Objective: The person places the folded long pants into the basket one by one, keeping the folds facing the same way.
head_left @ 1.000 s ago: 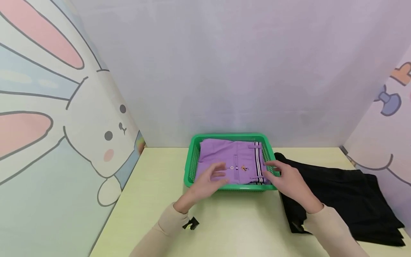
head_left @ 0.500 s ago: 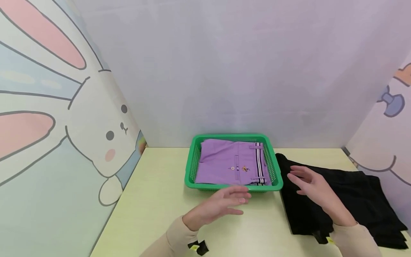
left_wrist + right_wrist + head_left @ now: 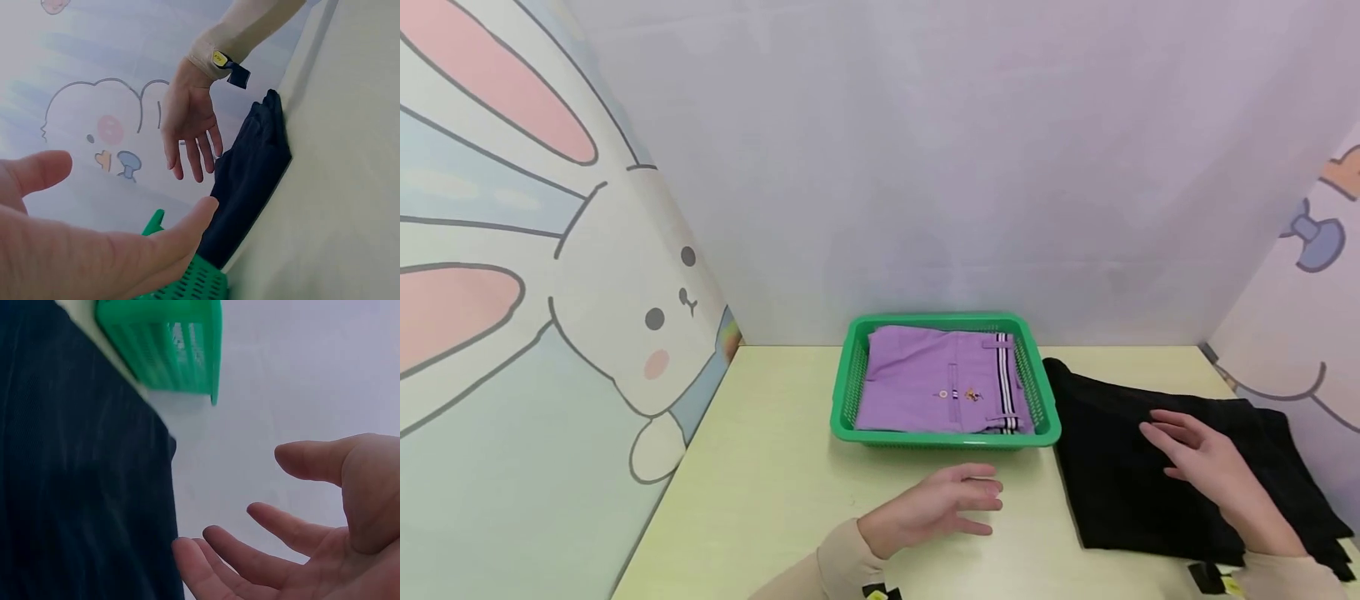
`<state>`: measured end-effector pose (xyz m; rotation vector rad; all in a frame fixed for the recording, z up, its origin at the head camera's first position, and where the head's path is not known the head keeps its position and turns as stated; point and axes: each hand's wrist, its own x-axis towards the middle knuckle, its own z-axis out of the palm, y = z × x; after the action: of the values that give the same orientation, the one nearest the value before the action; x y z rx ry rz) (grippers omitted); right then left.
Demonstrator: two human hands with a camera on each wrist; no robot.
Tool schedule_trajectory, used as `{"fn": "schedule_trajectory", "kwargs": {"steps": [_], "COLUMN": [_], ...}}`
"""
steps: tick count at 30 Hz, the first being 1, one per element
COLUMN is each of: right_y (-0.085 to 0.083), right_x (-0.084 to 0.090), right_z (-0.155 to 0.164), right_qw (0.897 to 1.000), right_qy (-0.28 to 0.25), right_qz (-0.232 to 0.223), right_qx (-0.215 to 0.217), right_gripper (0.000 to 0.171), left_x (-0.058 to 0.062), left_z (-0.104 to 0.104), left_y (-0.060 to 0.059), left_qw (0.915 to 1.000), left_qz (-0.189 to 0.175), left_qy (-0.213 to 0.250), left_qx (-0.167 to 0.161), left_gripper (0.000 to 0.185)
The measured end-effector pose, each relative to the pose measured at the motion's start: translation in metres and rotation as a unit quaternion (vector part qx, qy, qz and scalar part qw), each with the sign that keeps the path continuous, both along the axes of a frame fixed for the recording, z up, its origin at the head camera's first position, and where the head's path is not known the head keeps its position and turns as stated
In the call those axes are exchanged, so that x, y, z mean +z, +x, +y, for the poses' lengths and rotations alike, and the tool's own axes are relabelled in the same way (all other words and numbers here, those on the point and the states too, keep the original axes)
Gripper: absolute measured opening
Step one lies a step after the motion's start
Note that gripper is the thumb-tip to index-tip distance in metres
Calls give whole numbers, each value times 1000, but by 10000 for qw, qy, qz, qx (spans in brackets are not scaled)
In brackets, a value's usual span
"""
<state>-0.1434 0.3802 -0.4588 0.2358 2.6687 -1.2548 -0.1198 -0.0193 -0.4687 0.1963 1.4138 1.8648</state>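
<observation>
My left hand (image 3: 936, 510) hovers over the table in front of the basket, fingers spread and holding nothing. Over the black folded garment (image 3: 1120, 483) is my right hand (image 3: 1213, 467), its fingers relaxed and apart from one another. In the right wrist view the dark cloth (image 3: 81, 462) lies beside those fingertips, with nothing between thumb and fingers. A green plastic basket (image 3: 842, 392) stands at the back of the table and holds a folded purple garment (image 3: 910, 375) with a striped waistband. The left wrist view shows my right hand (image 3: 190, 122) above the dark cloth (image 3: 250, 169).
The pale yellow table (image 3: 760, 467) meets a light curtain-like wall (image 3: 925, 167) behind the basket. A panel with a cartoon rabbit (image 3: 617, 292) borders the left, and another printed panel (image 3: 1292, 325) the right. The black garment reaches close to the basket's right side.
Both hands have drawn away from the basket. My left hand moved toward me and slightly right; my right hand moved right, over the black garment. The basket and purple garment stay put.
</observation>
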Motion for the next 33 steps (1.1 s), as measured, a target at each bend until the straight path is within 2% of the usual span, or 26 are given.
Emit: {"fn": "schedule_trajectory", "kwargs": {"steps": [5, 10, 16, 21, 29, 33], "right_y": [2, 8, 17, 23, 27, 30], "right_x": [-7, -20, -34, -38, -43, -50], "right_z": [24, 42, 57, 61, 61, 68], "right_qw": [9993, 9939, 9760, 9580, 9335, 9274], "right_qy": [-86, -183, -59, 47, 341, 392], "right_qz": [-234, -418, -440, -279, 305, 440], "right_qx": [-293, -1004, -2130, -2854, -3556, -3693], "right_gripper": [88, 89, 84, 76, 62, 62], "left_x": [-15, -27, -39, -43, -47, -46], "left_z": [12, 26, 40, 51, 71, 82], "left_y": [2, 6, 6, -1, -9, -10], "left_qw": [9997, 9982, 9979, 9980, 9977, 9971], "left_qz": [77, 280, 169, 31, -146, -178], "left_qy": [-141, -486, -596, -601, -518, -486], "left_qx": [198, 217, 192, 179, 420, 565], "left_gripper": [62, 59, 59, 62, 62, 61]}}
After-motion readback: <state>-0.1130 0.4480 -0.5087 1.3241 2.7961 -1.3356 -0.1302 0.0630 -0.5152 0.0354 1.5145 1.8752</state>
